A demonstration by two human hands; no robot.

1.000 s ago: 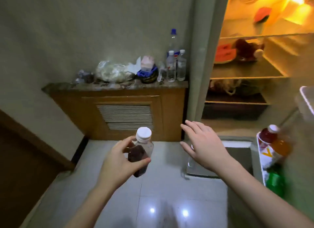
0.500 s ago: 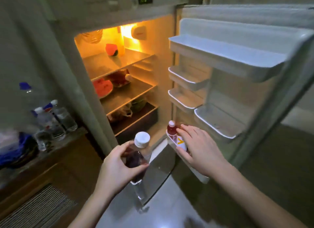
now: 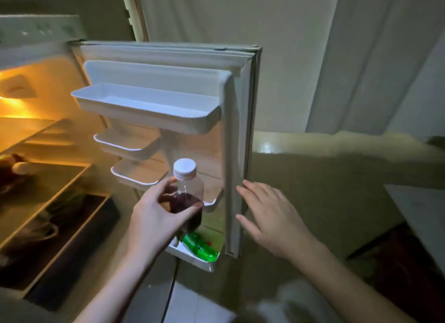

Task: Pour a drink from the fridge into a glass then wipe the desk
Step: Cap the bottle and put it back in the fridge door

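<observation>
At the open fridge door (image 3: 240,154), left hand (image 3: 154,217) grips the dark-drink bottle (image 3: 186,195), cap on, held up in front of the door shelves. Right hand (image 3: 267,214), fingers spread flat, sits at the door's edge. Fetch step looks done; next likely: push door closed, carry bottle to a glass.

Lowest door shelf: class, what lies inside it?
In the lowest door shelf lies a green bottle on its side. The left hand and its bottle cover the rest.
</observation>
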